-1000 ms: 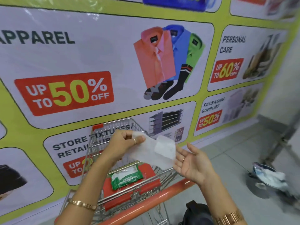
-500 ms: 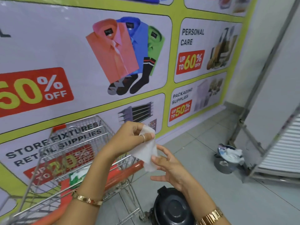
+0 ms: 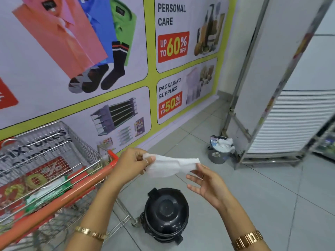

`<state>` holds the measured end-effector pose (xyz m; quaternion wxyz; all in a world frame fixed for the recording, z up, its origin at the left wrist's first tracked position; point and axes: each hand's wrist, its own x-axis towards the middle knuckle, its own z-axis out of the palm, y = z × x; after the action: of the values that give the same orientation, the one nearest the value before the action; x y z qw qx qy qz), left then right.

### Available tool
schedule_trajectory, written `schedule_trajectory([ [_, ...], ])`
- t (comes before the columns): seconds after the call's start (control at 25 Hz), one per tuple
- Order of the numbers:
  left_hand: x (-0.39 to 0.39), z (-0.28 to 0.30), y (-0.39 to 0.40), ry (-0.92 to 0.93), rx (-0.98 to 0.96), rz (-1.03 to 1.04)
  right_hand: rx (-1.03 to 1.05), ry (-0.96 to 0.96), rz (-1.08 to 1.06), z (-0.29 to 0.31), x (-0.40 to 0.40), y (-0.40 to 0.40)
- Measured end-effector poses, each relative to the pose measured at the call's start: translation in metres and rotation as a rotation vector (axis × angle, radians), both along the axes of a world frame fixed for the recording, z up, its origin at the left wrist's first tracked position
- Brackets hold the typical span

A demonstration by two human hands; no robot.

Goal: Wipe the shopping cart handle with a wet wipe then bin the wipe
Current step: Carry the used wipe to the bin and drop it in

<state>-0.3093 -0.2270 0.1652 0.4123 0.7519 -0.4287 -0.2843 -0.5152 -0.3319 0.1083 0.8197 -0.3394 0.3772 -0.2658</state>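
Observation:
A white wet wipe (image 3: 171, 165) is stretched out between my hands, above the floor and to the right of the cart. My left hand (image 3: 131, 164) pinches its left end. My right hand (image 3: 205, 182) touches its right end with the fingertips, fingers spread. The orange cart handle (image 3: 76, 190) runs diagonally at the lower left. A green pack of wipes (image 3: 48, 192) lies in the cart's child seat. A black lidded bin (image 3: 165, 214) stands on the floor directly below the wipe.
A small grey bucket (image 3: 218, 151) stuffed with used wipes stands by the wall at the right. A metal rack frame (image 3: 268, 156) stands behind it. A printed poster wall (image 3: 126, 69) runs behind the wire cart basket (image 3: 54, 142).
The view has swung right, away from the cart. The wipe, bunched at my left hand before, is now pulled out flat between both hands over the black bin.

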Motion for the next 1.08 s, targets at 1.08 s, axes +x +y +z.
schedule_trajectory([
  [1.08,0.025,-0.236,-0.077,0.61,0.529,0.427,0.186,0.625,-0.053,-0.168,0.045,-0.092],
])
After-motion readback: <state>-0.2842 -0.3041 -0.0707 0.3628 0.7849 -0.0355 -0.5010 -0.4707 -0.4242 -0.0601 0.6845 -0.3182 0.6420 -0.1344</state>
